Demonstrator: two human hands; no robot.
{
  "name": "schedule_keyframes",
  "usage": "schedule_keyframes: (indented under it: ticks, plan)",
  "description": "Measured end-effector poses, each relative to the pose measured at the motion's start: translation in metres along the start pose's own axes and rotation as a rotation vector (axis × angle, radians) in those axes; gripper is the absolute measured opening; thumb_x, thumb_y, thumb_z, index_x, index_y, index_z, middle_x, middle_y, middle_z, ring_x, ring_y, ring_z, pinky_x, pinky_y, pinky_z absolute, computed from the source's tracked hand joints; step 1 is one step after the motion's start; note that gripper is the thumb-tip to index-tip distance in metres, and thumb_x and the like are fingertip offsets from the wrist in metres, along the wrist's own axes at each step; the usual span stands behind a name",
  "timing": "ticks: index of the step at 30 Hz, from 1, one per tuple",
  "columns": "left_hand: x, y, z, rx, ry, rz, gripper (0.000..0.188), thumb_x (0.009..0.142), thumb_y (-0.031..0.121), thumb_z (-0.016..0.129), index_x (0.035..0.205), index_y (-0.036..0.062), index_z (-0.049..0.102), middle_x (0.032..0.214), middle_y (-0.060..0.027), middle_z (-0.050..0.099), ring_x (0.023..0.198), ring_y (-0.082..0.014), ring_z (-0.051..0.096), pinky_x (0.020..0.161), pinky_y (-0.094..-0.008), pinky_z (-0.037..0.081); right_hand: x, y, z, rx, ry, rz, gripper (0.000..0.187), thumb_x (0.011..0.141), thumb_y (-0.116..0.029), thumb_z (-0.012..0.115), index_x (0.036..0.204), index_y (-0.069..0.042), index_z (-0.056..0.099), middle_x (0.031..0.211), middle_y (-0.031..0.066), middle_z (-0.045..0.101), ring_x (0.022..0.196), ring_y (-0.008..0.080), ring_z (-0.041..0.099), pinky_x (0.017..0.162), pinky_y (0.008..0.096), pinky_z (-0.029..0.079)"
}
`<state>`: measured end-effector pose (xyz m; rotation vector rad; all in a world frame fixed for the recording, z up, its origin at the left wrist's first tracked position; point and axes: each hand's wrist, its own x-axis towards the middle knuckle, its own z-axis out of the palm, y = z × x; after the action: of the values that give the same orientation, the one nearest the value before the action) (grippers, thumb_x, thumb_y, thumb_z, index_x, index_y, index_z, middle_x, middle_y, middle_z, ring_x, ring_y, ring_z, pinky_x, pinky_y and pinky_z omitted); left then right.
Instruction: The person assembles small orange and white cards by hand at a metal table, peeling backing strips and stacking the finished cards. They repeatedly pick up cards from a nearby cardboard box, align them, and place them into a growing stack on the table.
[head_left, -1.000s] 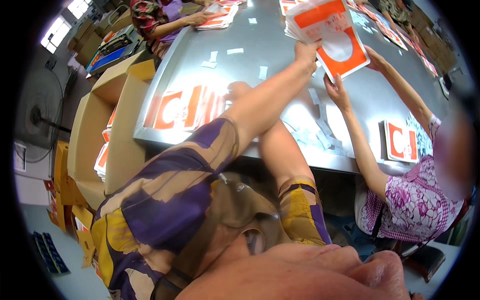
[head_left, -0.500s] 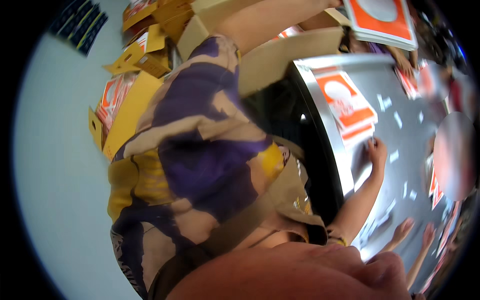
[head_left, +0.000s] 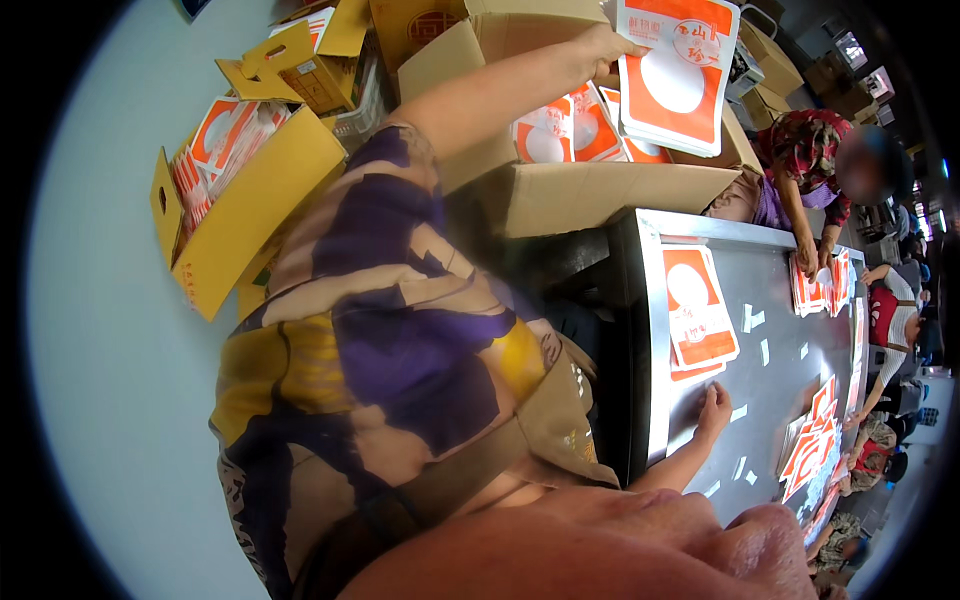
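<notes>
My left hand (head_left: 605,52), at the top, is closed on the edge of a stack of orange-and-white printed sheets (head_left: 672,85). Each has rounded corners and a white circle, and the stack is above an open cardboard box (head_left: 620,195). More printed sheets (head_left: 600,125) show inside that box. Lower right, my right hand (head_left: 714,408) is just off the end of a pile of the same sheets (head_left: 698,310) on the dark table (head_left: 760,400). Its fingers are curled together; whether something small is between them is hidden.
White strips (head_left: 753,318) lie scattered on the table, which has a bright metal rim (head_left: 655,350). A co-worker (head_left: 810,160) handles another sheet pile across it; others stand farther right. A yellow carton (head_left: 255,220) of sheets is at left, beside the pale floor (head_left: 100,330).
The whole view has swung and become sharper. The stack in my left hand has moved away from the table pile, over the box. My right hand stays by the pile's end.
</notes>
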<state>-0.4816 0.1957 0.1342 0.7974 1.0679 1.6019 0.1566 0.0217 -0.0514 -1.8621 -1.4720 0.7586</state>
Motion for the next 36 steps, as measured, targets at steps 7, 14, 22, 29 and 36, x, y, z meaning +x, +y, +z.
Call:
schedule_keyframes:
  ticks: [7, 14, 22, 29, 36]
  plan:
    - [0.044, -0.018, -0.043, -0.184, 0.102, -0.081, 0.033, 0.086, -0.001, 0.060, 0.119, -0.0050, 0.054, 0.115, -0.0197, 0.061, 0.099, -0.0328, 0.065, 0.082, -0.0478, 0.059, 0.003, 0.002, 0.008, -0.001, -0.023, 0.049, 0.025, 0.091, -0.016, 0.060, 0.112, -0.002, 0.065, 0.078, 0.0004, 0.062, 0.061, 0.0060, 0.052, 0.052, 0.0205, 0.039]
    - [0.095, -0.039, -0.081, -0.347, 0.076, -0.067, 0.034, 0.085, -0.003, 0.055, 0.119, -0.0047, 0.053, 0.112, -0.0206, 0.061, 0.097, -0.0350, 0.064, 0.079, -0.0505, 0.058, -0.002, -0.003, 0.009, 0.008, -0.011, 0.076, 0.027, 0.092, -0.016, 0.059, 0.114, -0.002, 0.065, 0.086, 0.0008, 0.063, 0.066, 0.0065, 0.052, 0.056, 0.0207, 0.042]
    - [0.126, -0.070, -0.109, -0.473, 0.078, -0.095, 0.036, 0.083, -0.005, 0.050, 0.119, -0.0044, 0.052, 0.108, -0.0217, 0.061, 0.095, -0.0375, 0.064, 0.077, -0.0536, 0.056, -0.006, -0.006, 0.010, -0.005, 0.024, 0.062, 0.024, 0.093, -0.014, 0.059, 0.113, -0.003, 0.065, 0.086, -0.0006, 0.062, 0.065, 0.0055, 0.050, 0.055, 0.0194, 0.040]
    - [0.126, -0.108, -0.166, -0.207, 0.111, -0.119, 0.033, 0.083, -0.006, 0.048, 0.116, -0.0098, 0.050, 0.105, -0.0225, 0.061, 0.091, -0.0397, 0.063, 0.074, -0.0554, 0.055, 0.008, -0.013, 0.021, -0.007, -0.039, 0.037, 0.026, 0.093, -0.015, 0.058, 0.115, -0.001, 0.064, 0.086, 0.0006, 0.063, 0.067, 0.0064, 0.051, 0.057, 0.0210, 0.042]
    - [0.064, -0.160, -0.121, 0.107, 0.200, -0.517, 0.034, 0.093, 0.002, 0.055, 0.125, -0.0027, 0.047, 0.120, -0.0153, 0.059, 0.109, -0.0255, 0.060, 0.089, -0.0480, 0.055, -0.008, 0.004, 0.003, 0.010, 0.031, 0.058, 0.024, 0.093, -0.016, 0.060, 0.113, -0.004, 0.065, 0.084, -0.0011, 0.063, 0.064, 0.0051, 0.050, 0.053, 0.0190, 0.039]
